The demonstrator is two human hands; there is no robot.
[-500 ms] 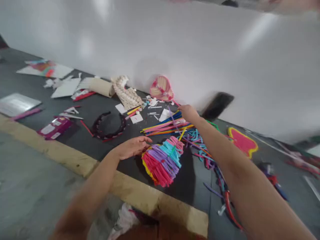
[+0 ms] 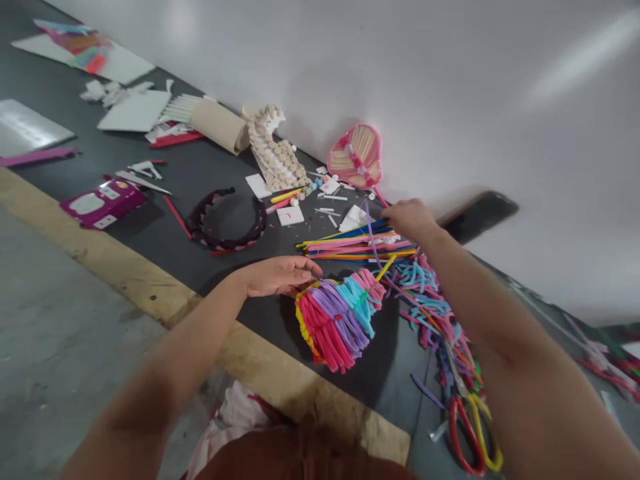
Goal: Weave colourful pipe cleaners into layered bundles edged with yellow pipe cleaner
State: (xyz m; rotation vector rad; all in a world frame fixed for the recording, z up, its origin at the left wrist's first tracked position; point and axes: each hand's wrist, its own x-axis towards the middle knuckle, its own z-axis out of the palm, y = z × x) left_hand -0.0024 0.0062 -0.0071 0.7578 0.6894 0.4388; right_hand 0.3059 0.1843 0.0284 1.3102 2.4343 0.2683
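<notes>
A cone-shaped craft piece (image 2: 340, 320) of pink, purple, blue and yellow pipe cleaners lies on the dark table in front of me. My left hand (image 2: 280, 275) is at its left edge, fingers stretched out, some hidden beneath or behind the rim. Beyond it is a bundle of coloured pipe cleaners (image 2: 345, 250). My right hand (image 2: 413, 219) is over the bundle's far right end with its fingers curled together. What they pinch, if anything, is hidden. A long purple pipe cleaner (image 2: 373, 233) crosses the bundle just left of those fingers.
Cut pipe-cleaner pieces (image 2: 425, 300) are heaped beside red-and-yellow-handled scissors (image 2: 467, 427) at right. A dark headband (image 2: 230, 243), a purple box (image 2: 105, 203) and a beaded piece (image 2: 277, 153) lie left. A pink fan (image 2: 357, 157) and a phone (image 2: 480, 217) lean against the wall.
The view has tilted, so the table appears rotated and the scissors show more fully. Both hands remain near the same things. The right hand's fingers have shifted slightly nearer the bundle.
</notes>
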